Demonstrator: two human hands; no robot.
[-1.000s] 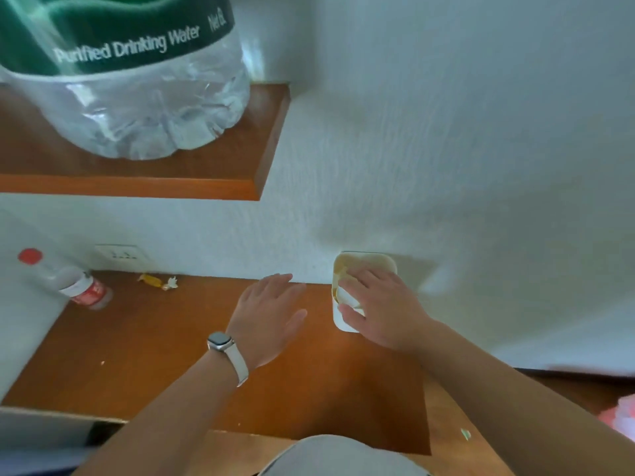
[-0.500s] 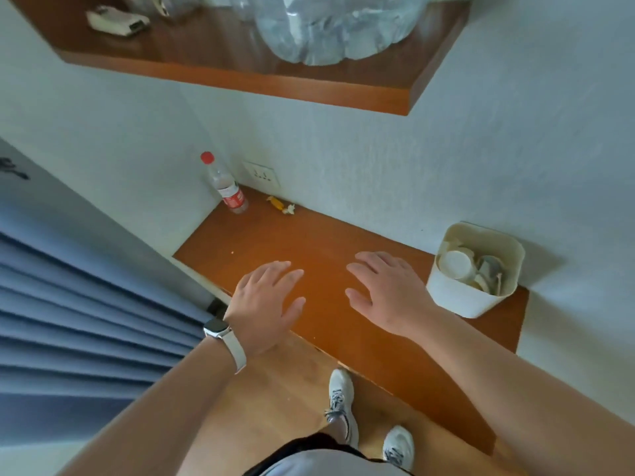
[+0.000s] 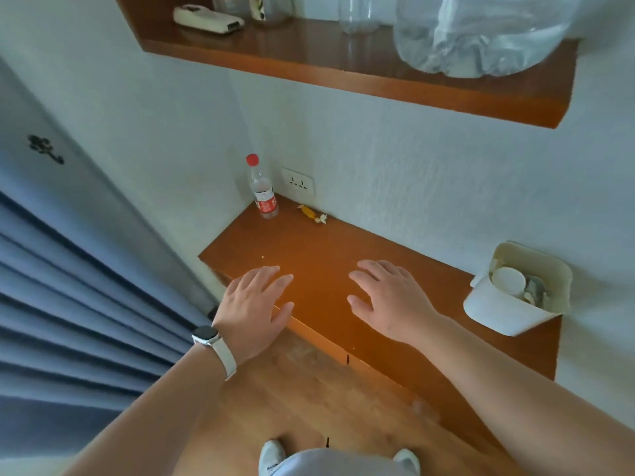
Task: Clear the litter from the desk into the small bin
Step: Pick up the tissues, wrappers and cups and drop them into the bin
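A small white bin (image 3: 505, 312) stands at the right end of the brown desk (image 3: 316, 245), holding a paper cup and other litter. A yellow wrapper with a white scrap (image 3: 312, 214) lies by the back wall near the left corner. Beside it stands a clear bottle with a red cap and red label (image 3: 263, 190). My left hand (image 3: 254, 305) hovers over the desk's front edge, fingers straight and spread, holding nothing. My right hand (image 3: 391, 298) is flat over the middle of the desk, empty, well left of the bin.
A wall socket (image 3: 298, 182) sits above the wrapper. A wooden shelf (image 3: 343, 73) overhangs the desk, carrying a large water jug (image 3: 481, 32) and a white device (image 3: 208, 18). Blue curtain (image 3: 68, 304) hangs at left. My shoes (image 3: 271, 455) stand on the wood floor below.
My right hand has left the bin and now hovers over the desk's middle. The view has swung back and left, showing the curtain, floor and whole desk.
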